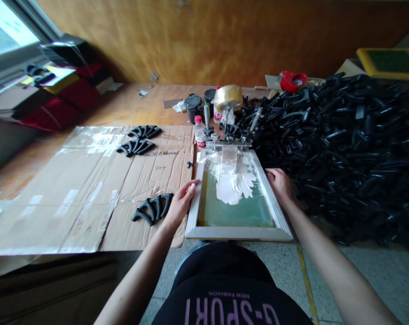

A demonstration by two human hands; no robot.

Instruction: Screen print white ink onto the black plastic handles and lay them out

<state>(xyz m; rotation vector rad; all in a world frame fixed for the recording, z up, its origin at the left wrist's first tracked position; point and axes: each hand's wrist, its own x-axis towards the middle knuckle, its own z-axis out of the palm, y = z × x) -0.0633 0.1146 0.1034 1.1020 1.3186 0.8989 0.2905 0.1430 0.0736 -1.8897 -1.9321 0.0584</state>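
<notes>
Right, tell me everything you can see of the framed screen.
The framed screen is rectangular, with a silvery, metal-looking frame around a green sheet. Thick white paste is smeared over its far part. Its far end is at a metal clamp, its left side beside cardboard. The left hand touches its left edge; the right hand is at its right edge, contact unclear. Its tilt is hard to tell.

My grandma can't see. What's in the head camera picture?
A person's left hand and right hand are at opposite sides of a silver-framed screen smeared with white paste. Dark curved parts lie on cardboard to the left; black parts pile up to the right.
</notes>
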